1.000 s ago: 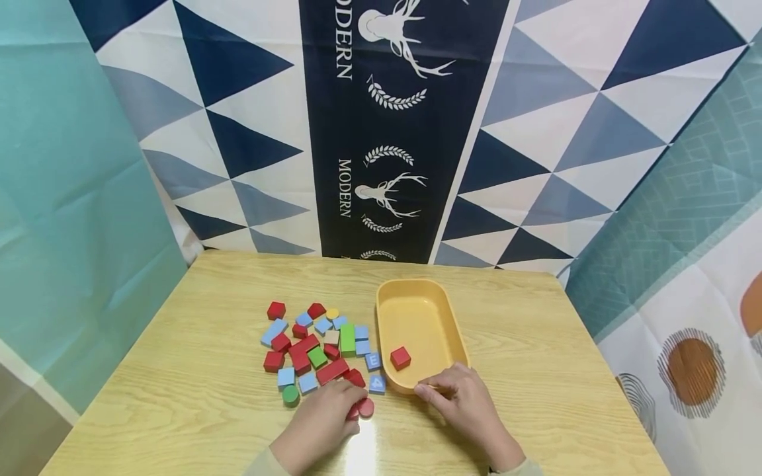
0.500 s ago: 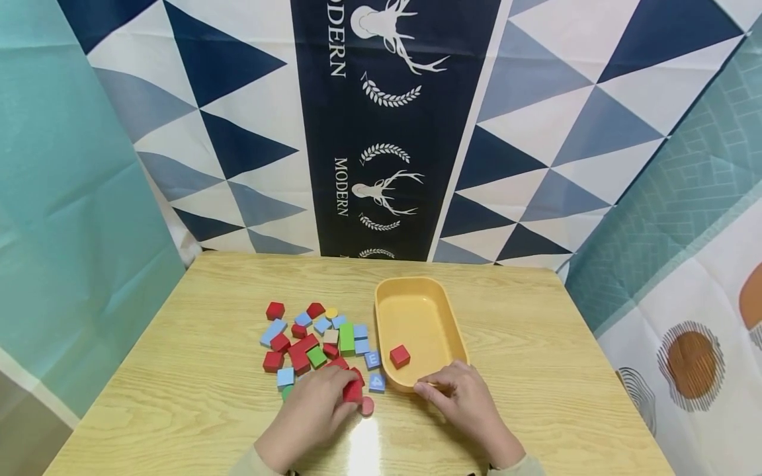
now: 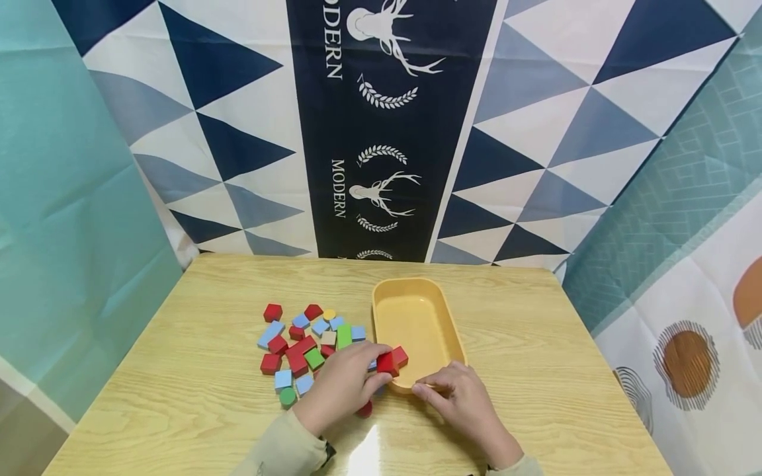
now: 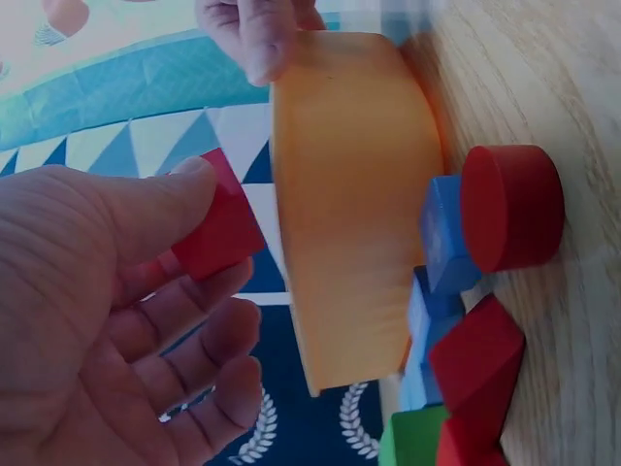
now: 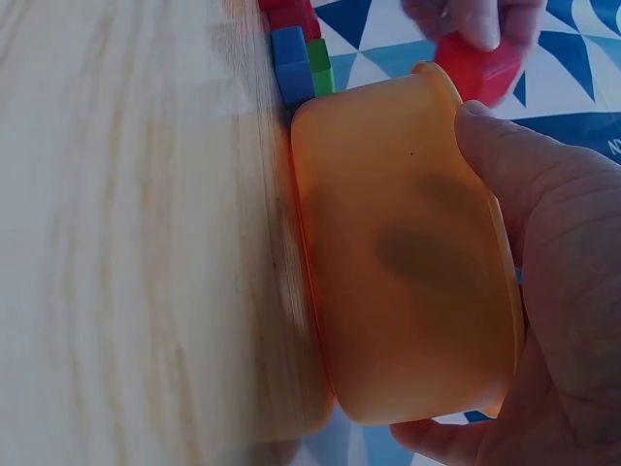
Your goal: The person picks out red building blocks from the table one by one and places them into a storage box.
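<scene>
My left hand (image 3: 342,383) pinches a red block (image 3: 387,364) between thumb and fingers, at the near left rim of a yellow plastic bin (image 3: 417,311). In the left wrist view that red block (image 4: 223,223) is up beside the rim, above the tabletop. Another red block (image 3: 401,356) lies inside the bin, partly covered in the head view by the held one. My right hand (image 3: 464,400) grips the bin's near right corner, its thumb on the rim in the right wrist view.
Left of the bin lies a spread of loose blocks: red ones (image 3: 270,363), blue ones (image 3: 283,380), a long green one (image 3: 344,336) and a green cylinder (image 3: 288,396). A red cylinder (image 4: 512,208) stands near the bin's outer wall. The wooden table (image 3: 524,370) ends at a patterned cloth backdrop.
My left hand has picked a red block from the near side of the pile and carried it rightward and up to the bin's rim. My right hand has stayed at the bin's corner.
</scene>
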The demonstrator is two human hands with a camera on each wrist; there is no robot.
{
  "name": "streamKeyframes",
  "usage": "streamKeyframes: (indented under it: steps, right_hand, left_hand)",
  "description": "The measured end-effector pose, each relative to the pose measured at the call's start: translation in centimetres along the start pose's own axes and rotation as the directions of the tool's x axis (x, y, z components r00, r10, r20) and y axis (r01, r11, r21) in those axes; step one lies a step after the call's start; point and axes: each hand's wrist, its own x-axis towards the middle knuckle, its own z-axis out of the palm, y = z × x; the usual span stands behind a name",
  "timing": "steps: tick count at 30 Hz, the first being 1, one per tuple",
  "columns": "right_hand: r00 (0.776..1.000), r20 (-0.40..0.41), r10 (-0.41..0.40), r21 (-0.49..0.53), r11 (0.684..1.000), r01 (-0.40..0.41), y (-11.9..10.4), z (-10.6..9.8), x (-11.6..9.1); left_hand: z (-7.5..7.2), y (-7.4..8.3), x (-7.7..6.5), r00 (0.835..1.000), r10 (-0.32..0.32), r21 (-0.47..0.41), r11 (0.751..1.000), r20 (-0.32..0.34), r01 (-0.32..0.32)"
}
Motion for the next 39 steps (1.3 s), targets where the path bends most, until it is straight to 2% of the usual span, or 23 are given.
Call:
streamKeyframes:
  steps: [4,9,15,24,31,37,39]
  right_hand:
    - [1.0,-0.006,-0.015,-0.001,1.0,0.015,-0.1,-0.1,0.0]
    - [1.0,-0.003,0.003,-0.008,1.0,-0.003,-0.1,-0.1,0.0]
    - [1.0,0.005,0.031,-0.005,1.0,-0.03,-0.1,0.0,-0.1]
    - [0.999,-0.009,0.033,-0.005,0.999,-0.033,-0.2,0.1,-0.2]
    - [0.997,0.019,0.071,0.004,0.997,-0.071,-0.4,0.0,-0.1]
    - [0.999,-0.002,0.046,-0.007,0.999,-0.046,-0.4,0.0,0.0]
    - [0.999,-0.005,0.04,-0.011,0.999,-0.04,-0.4,0.0,0.1]
  left_hand:
    - [0.6,-0.1,0.9,0.999,-0.024,-0.014,1.0,0.034,0.024]
    - [1.0,-0.1,2.1,0.997,-0.043,-0.017,0.999,0.059,0.044]
    - [2.0,0.2,3.7,0.988,-0.113,0.046,0.993,0.108,0.109]
    - [3.3,0.9,5.4,0.978,-0.19,0.184,0.968,0.082,0.172]
    - [4.2,0.8,6.4,0.969,-0.24,0.217,0.951,0.061,0.222]
    - [4.4,1.2,7.2,0.953,-0.302,0.297,0.913,0.034,0.279]
    - [4.5,1.3,7.3,0.953,-0.304,0.315,0.906,0.015,0.284]
